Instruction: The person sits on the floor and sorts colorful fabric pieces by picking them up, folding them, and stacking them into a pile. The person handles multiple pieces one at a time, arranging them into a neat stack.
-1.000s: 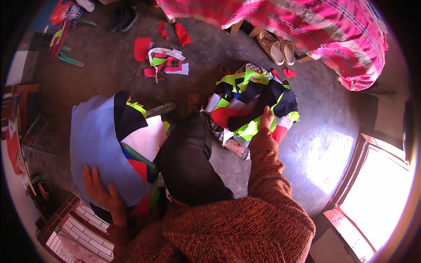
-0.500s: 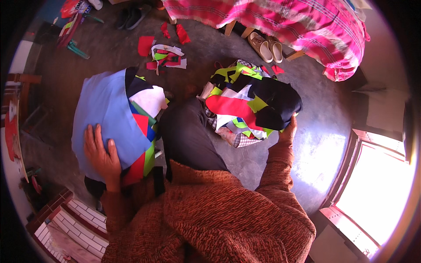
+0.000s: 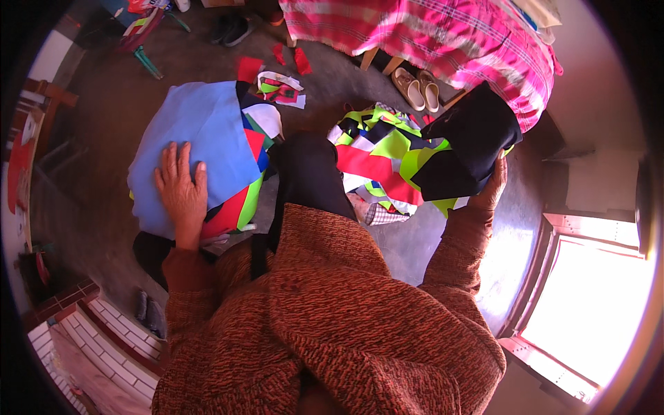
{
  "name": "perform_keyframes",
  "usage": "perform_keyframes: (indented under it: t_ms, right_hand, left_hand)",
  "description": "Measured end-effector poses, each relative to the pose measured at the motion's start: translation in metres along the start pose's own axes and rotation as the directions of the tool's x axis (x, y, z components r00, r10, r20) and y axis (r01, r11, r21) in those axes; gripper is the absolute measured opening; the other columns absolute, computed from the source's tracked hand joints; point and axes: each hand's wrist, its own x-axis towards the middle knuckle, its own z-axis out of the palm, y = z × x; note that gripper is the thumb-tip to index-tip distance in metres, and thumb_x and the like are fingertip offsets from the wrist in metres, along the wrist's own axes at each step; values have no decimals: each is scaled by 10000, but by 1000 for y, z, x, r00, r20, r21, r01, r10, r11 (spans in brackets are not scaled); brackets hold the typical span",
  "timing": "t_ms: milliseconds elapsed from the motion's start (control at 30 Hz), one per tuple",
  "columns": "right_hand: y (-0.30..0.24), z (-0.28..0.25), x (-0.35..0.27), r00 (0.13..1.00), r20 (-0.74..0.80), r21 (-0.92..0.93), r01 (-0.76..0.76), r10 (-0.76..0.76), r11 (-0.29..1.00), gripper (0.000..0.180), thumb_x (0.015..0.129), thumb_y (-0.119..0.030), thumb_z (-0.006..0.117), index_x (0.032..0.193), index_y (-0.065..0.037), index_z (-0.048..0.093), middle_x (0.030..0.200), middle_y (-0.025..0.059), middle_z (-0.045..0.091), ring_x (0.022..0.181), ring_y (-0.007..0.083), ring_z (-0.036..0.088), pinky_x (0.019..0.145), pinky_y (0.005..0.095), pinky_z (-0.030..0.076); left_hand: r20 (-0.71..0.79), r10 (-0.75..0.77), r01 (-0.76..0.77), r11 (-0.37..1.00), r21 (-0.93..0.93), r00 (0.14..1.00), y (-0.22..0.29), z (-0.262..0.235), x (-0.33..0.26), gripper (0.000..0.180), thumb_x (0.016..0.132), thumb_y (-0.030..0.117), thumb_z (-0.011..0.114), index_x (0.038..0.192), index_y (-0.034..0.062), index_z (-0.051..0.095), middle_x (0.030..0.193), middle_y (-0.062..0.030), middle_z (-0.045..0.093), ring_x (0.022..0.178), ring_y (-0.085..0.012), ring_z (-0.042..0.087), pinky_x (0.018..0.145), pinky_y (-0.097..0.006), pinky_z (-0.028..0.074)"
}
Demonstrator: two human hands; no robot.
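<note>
My left hand lies with its fingers spread on a light blue cloth. That cloth covers a pile of fabric pieces to the left of my knee; red, green, dark blue and white edges stick out on its right side. On the right, my right hand is closed on the edge of a black cloth, its fingers mostly hidden behind it. The black cloth is raised above the right end of a second heap of scraps in neon yellow, red, white and black. Under that heap shows a checked cloth.
Loose red and white scraps lie on the dark floor beyond my knee. Tan clogs stand beside a bed with a pink plaid cover. Dark shoes and a small stool are at the far left. A bright window is at right.
My right hand has lifted the black cloth up and to the right, off part of the heap. My left hand stays on the blue cloth. The whole view has shifted slightly.
</note>
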Motion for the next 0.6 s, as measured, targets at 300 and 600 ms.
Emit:
perform_keyframes:
  t_ms: [300, 600]
  right_hand:
    - [62, 124, -85, 805, 579, -633, 345, 129, 693, 221, 887, -166, 578, 1050, -15, 575, 834, 57, 608, 728, 151, 544, 664, 308, 450]
    - [134, 168, -167, 244, 970, -232, 936, -12, 265, 197, 724, -110, 667, 880, -25, 580, 1072, 94, 604, 1152, 237, 501, 997, 470, 283]
  left_hand:
    - [-136, -28, -8, 968, -252, 990, -3, -5, -4, 388, 803, 245, 619, 1158, 99, 559, 1286, -134, 483, 1218, -326, 413, 1010, -491, 284]
    - [140, -144, 188, 417, -889, 980, 62, -31, -55, 179, 811, 99, 649, 976, 49, 602, 920, -91, 614, 739, -156, 598, 659, -276, 459]
